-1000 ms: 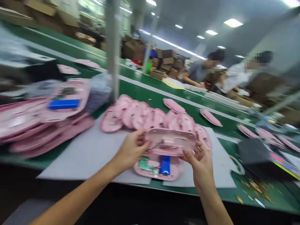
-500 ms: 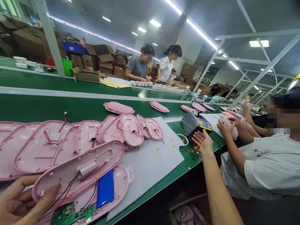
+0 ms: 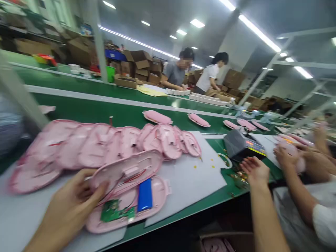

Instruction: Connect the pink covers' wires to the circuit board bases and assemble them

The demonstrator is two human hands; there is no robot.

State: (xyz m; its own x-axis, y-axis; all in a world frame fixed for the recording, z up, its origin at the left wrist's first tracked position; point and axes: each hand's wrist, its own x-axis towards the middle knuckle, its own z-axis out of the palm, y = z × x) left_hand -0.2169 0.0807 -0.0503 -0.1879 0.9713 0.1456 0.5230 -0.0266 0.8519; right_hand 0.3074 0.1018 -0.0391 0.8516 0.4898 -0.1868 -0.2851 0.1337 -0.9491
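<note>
While the left hand [image 3: 69,206] grips the upper pink shell [image 3: 126,171] over its open lower half [image 3: 157,192], the right hand [image 3: 254,170], open and empty, reaches far right beside a black box [image 3: 237,147]; judged mid-assembly, fetching a part.

There is one camera, worn on the person's head. It looks forward and down, and it is turned toward the right, along the green belt [image 3: 110,113]. The picture leans and is a bit blurry. The near edge of the belt runs across the bottom, very close. The left hand [image 3: 70,206] is low at the left, big and close. The right hand [image 3: 254,171] is farther out on the right, by the near edge. The far edge of the belt is high at the left. Far back the camera sees boxes [image 3: 139,63] and ceiling lights [image 3: 196,23]. No other view shares the scene.
</note>
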